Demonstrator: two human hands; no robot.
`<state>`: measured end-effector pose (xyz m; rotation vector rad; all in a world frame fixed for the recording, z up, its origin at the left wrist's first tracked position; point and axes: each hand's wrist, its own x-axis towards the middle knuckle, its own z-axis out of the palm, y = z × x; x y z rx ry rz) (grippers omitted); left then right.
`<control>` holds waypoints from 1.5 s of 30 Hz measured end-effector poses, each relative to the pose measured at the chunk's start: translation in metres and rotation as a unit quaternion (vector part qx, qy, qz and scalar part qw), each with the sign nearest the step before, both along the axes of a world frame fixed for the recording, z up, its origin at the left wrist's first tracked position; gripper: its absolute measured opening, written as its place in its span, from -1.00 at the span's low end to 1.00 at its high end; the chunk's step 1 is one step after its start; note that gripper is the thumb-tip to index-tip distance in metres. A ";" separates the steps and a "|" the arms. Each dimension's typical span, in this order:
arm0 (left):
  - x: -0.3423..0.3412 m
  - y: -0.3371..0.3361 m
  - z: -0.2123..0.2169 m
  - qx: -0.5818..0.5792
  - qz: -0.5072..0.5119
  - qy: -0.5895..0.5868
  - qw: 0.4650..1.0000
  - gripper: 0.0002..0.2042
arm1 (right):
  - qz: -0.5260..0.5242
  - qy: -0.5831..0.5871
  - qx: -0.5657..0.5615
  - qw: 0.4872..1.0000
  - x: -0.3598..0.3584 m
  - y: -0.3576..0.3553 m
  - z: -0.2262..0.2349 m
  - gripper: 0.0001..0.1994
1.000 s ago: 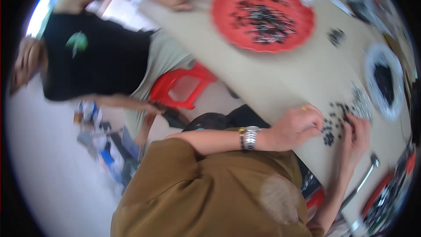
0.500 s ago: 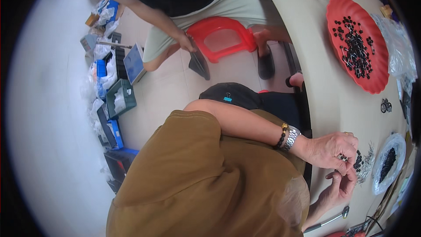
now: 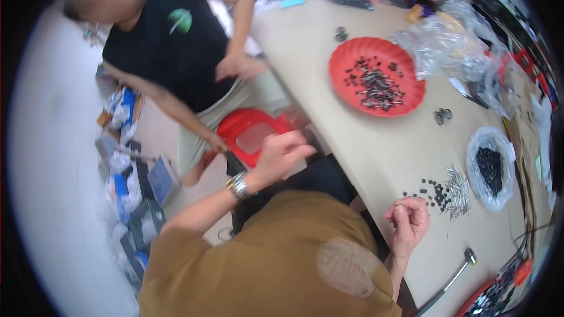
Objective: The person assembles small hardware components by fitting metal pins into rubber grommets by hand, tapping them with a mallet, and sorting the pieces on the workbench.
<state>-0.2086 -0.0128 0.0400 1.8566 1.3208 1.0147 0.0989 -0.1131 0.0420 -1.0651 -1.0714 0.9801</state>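
Note:
My left hand [image 3: 285,155], with a metal watch on its wrist, is raised left of the table edge. Its fingers are curled in; anything inside is hidden. Over the near table edge, my right hand [image 3: 408,223] has its fingers pressed together, and what they may hold does not show. Just beyond it lie small black round pieces [image 3: 439,195] beside a heap of thin silver pins [image 3: 459,194]. A clear plastic bag [image 3: 473,161] holding black pieces stands farther right. Many black-and-silver parts fill a red scalloped plate [image 3: 413,93].
A hammer [image 3: 455,282] lies near a red tray [image 3: 472,297] of metal parts. Small black wheel-like parts [image 3: 442,116] lie by the plate. Crumpled plastic bags [image 3: 435,44] cover the far side. At left, another person [image 3: 170,53] is by a red plastic stool [image 3: 232,126].
My left hand has come away from my right hand and moved left, off the table. The view has turned, showing more of the table and the other person, whose one hand has left the table.

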 end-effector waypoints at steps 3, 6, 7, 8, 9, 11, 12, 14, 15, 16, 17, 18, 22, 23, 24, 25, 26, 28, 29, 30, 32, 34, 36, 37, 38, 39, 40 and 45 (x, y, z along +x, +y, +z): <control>-0.035 -0.017 -0.035 -0.039 0.117 0.005 0.992 -0.86 | 0.019 -0.015 -0.040 0.999 -0.009 0.015 -0.001 -0.96; -0.021 -0.038 -0.034 -0.046 0.104 0.063 0.991 -0.87 | 0.038 -0.025 -0.058 0.997 -0.016 0.030 -0.003 -0.93; -0.015 -0.044 -0.035 -0.019 0.061 0.072 0.995 -0.87 | 0.032 -0.006 -0.053 0.998 -0.018 0.030 -0.006 -0.92; -0.007 -0.042 -0.028 -0.020 0.021 0.066 0.997 -0.89 | 0.055 0.027 -0.078 0.995 -0.018 0.027 -0.009 -0.91; -0.005 -0.042 -0.022 -0.026 0.019 0.060 0.998 -0.89 | 0.053 0.022 -0.084 0.995 -0.020 0.029 -0.007 -0.91; 0.008 -0.031 -0.020 -0.061 -0.019 0.052 0.997 -0.89 | 0.072 -0.013 -0.123 0.990 -0.026 0.027 -0.004 -0.95; 0.011 -0.042 -0.019 -0.061 -0.040 0.023 0.997 -0.89 | 0.102 -0.020 -0.112 0.988 -0.034 0.027 -0.005 -0.97; 0.017 -0.047 -0.003 -0.133 -0.069 -0.017 0.989 -0.85 | 0.121 -0.069 -0.024 0.990 -0.050 0.039 -0.005 -0.96; 0.023 -0.050 0.003 -0.265 -0.056 -0.126 0.954 -0.77 | 0.128 -0.121 0.051 0.983 -0.050 0.039 0.001 -0.93; 0.038 -0.045 0.008 -0.309 -0.084 -0.189 0.928 -0.77 | 0.101 -0.127 0.101 0.982 -0.045 0.038 0.002 -0.92; 0.054 -0.036 0.003 -0.318 -0.137 -0.184 0.920 -0.77 | 0.075 -0.136 0.160 0.975 -0.039 0.040 0.004 -0.92; 0.064 -0.030 -0.002 -0.330 -0.209 -0.231 0.891 -0.78 | 0.026 -0.149 0.150 0.977 -0.035 0.037 0.004 -0.92; 0.114 -0.011 0.009 -0.386 -0.312 -0.286 0.820 -0.87 | -0.046 -0.126 0.153 0.979 -0.016 0.013 0.002 -0.96; 0.126 -0.009 0.011 -0.373 -0.323 -0.286 0.821 -0.89 | -0.047 -0.103 0.141 0.983 -0.010 0.006 -0.001 -0.95; 0.139 -0.009 0.013 -0.382 -0.320 -0.282 0.820 -0.90 | -0.077 -0.094 0.151 0.981 -0.006 0.002 -0.003 -0.93; 0.155 -0.006 0.012 -0.390 -0.347 -0.275 0.807 -0.90 | -0.107 -0.104 0.147 0.978 0.006 -0.005 -0.001 -0.93; 0.167 -0.003 0.011 -0.390 -0.378 -0.277 0.792 -0.91 | -0.137 -0.151 0.150 0.967 0.015 -0.013 0.000 -0.88; 0.190 -0.001 0.007 -0.389 -0.398 -0.292 0.778 -0.88 | -0.205 -0.285 0.116 0.929 0.037 -0.035 0.013 -0.75; 0.192 0.001 0.008 -0.400 -0.404 -0.281 0.773 -0.88 | -0.236 -0.362 0.080 0.898 0.048 -0.051 0.028 -0.68; 0.195 0.003 0.006 -0.335 -0.382 -0.268 0.819 -0.89 | -0.269 -0.446 0.018 0.854 0.071 -0.078 0.036 -0.55; 0.174 0.013 0.001 -0.215 -0.304 -0.248 0.894 -0.92 | -0.416 -0.470 -0.210 0.750 0.104 -0.114 0.040 -0.47; 0.183 0.013 0.002 -0.289 -0.237 -0.281 0.884 -0.95 | -0.434 -0.535 -0.376 0.620 0.120 -0.169 0.007 -0.48; 0.223 -0.001 0.001 -0.325 -0.281 -0.317 0.845 -0.90 | -0.413 -0.533 -0.511 0.534 0.106 -0.224 -0.026 -0.56; 0.240 -0.002 0.009 -0.354 -0.317 -0.301 0.827 -0.87 | -0.472 -0.511 -0.487 0.528 0.097 -0.245 -0.043 -0.60; 0.247 -0.003 0.001 -0.367 -0.332 -0.291 0.819 -0.86 | -0.463 -0.520 -0.521 0.494 0.095 -0.250 -0.043 -0.63; 0.243 0.002 0.002 -0.376 -0.354 -0.259 0.817 -0.88 | -0.488 -0.452 -0.508 0.548 0.099 -0.254 -0.039 -0.67; 0.231 0.007 0.001 -0.323 -0.343 -0.251 0.846 -0.87 | -0.470 -0.470 -0.445 0.600 0.112 -0.263 -0.037 -0.70; 0.193 0.004 0.006 -0.189 -0.254 -0.301 0.900 -0.83 | -0.269 -0.008 0.006 0.963 0.166 -0.124 0.036 -0.63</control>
